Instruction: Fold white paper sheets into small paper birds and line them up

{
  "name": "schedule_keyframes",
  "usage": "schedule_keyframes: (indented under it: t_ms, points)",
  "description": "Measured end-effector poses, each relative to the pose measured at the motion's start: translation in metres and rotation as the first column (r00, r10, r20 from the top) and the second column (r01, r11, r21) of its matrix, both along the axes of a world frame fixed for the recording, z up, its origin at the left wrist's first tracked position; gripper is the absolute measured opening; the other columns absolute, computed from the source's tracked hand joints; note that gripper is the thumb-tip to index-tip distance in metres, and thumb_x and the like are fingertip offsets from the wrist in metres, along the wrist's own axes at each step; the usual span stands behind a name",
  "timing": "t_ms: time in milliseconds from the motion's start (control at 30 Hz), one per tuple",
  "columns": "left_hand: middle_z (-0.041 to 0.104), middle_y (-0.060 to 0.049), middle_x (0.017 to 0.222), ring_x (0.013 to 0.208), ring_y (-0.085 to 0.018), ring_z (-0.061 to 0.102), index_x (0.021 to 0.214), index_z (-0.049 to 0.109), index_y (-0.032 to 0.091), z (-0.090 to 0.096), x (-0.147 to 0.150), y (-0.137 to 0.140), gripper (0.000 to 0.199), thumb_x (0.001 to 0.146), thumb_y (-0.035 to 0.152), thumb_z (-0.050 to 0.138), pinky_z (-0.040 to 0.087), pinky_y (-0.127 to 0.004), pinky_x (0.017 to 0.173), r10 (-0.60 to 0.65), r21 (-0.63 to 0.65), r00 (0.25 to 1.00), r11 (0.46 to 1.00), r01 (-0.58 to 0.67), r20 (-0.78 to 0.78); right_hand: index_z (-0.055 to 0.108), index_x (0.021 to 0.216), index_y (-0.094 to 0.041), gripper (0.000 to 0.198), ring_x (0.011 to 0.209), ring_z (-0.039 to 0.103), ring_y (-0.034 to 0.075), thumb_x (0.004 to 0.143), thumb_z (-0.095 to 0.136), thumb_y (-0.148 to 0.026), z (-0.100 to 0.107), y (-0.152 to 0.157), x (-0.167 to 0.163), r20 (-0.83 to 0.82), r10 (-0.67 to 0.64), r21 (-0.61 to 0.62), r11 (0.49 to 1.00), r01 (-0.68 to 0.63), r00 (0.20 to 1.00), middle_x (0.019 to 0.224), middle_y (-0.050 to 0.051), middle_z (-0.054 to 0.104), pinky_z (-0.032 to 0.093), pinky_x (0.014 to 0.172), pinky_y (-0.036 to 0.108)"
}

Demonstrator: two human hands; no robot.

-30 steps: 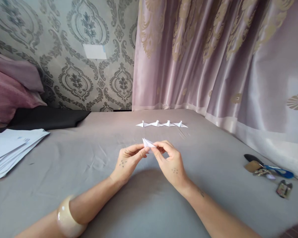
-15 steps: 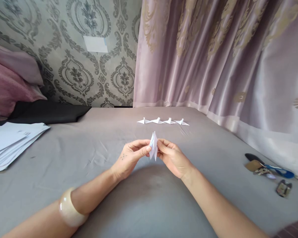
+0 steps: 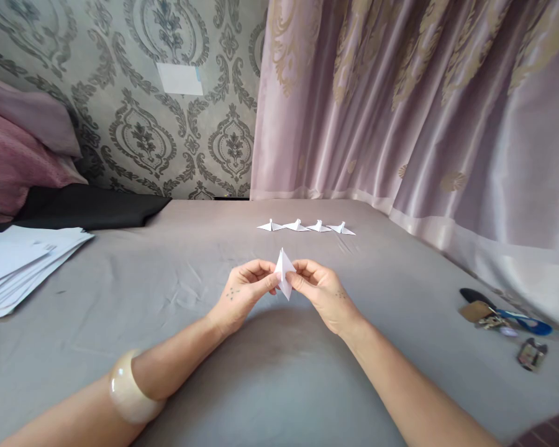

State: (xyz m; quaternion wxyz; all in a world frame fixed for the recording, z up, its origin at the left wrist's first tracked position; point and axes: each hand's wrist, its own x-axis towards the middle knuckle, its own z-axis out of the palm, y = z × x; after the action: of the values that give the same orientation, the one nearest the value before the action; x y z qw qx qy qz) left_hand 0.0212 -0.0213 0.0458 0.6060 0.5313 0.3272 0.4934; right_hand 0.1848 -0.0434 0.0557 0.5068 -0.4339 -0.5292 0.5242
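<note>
Between my two hands is a small piece of folded white paper (image 3: 284,268), diamond-shaped, with pointed tips at top and bottom. My left hand (image 3: 243,287) pinches its left side between thumb and fingers. On the right side, my right hand (image 3: 323,292) grips it too, its thumb pressed on the front face. Parts of the fingers behind the paper are hidden. Beyond the hands, several folded paper birds (image 3: 297,226) sit in a row on the grey sheet (image 3: 205,385). A pale bangle (image 3: 133,388) circles my left forearm.
A stack of white paper sheets (image 3: 25,264) lies at the left, near a black cloth (image 3: 93,206). Keys (image 3: 490,321), a blue-handled item (image 3: 526,321) and a small metal object (image 3: 532,355) lie at the right. A pink curtain (image 3: 354,124) and patterned wall (image 3: 190,118) stand behind.
The folded paper has turned: its parted flaps now appear as a broader flat face. My right thumb has moved left onto that face. My left hand stays nearly in place.
</note>
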Motion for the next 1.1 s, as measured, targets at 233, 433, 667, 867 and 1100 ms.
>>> schedule_keyframes:
  t_ms: [233,433,667,867,1100]
  points:
    - [0.064,0.000,0.062,0.058,-0.011,0.056,0.073,0.070,0.016,-0.001,0.000,0.000,0.016,0.074,0.031,0.076,0.048,-0.026,0.065,-0.009,-0.009,1.000,1.000,0.009,-0.008,0.068,0.088,-0.021,0.018,0.077,0.061,0.016,0.084,0.063,-0.038,0.003,-0.003,0.001,0.170,-0.029,0.126,0.992,0.007,0.985,0.078,0.000,0.068,0.047,0.076,0.030]
    - [0.062,0.000,0.065,0.060,-0.011,0.054,0.073,0.066,0.016,0.001,0.003,-0.006,0.021,0.076,0.036,0.074,0.047,-0.024,0.062,0.080,0.055,0.991,0.996,-0.075,-0.106,0.069,0.093,-0.020,0.017,0.076,0.059,0.016,0.086,0.059,-0.031,0.009,-0.011,-0.001,0.213,-0.048,0.143,0.990,0.018,0.976,0.081,0.002,0.067,0.047,0.076,0.031]
    - [0.062,-0.007,0.105,0.099,-0.019,0.059,0.072,0.066,0.017,-0.002,0.002,-0.007,0.016,0.076,0.030,0.075,0.048,-0.030,0.089,0.180,0.280,0.979,0.949,-0.147,-0.097,0.069,0.099,-0.021,0.027,0.087,0.063,0.019,0.079,0.070,-0.039,0.008,-0.011,-0.004,0.185,-0.043,0.137,0.990,0.018,0.982,0.094,0.004,0.070,0.048,0.085,0.035]
    - [0.066,-0.003,0.085,0.082,-0.016,0.062,0.072,0.064,0.017,-0.003,0.005,-0.007,0.018,0.075,0.030,0.076,0.050,-0.030,0.080,0.146,0.180,0.989,0.974,-0.139,-0.029,0.072,0.097,-0.022,0.022,0.087,0.065,0.019,0.082,0.067,-0.038,0.004,-0.006,-0.002,0.174,-0.065,0.145,0.989,0.039,0.983,0.092,0.004,0.072,0.050,0.085,0.035]
    - [0.066,-0.002,0.082,0.077,-0.014,0.061,0.067,0.062,0.016,0.000,0.007,-0.007,0.022,0.069,0.029,0.080,0.052,-0.028,0.074,0.174,0.113,0.984,0.978,-0.176,0.024,0.073,0.091,-0.023,0.017,0.088,0.064,0.018,0.086,0.062,-0.035,0.000,-0.006,-0.002,0.196,-0.105,0.219,0.974,0.061,0.975,0.091,0.002,0.072,0.049,0.084,0.032]
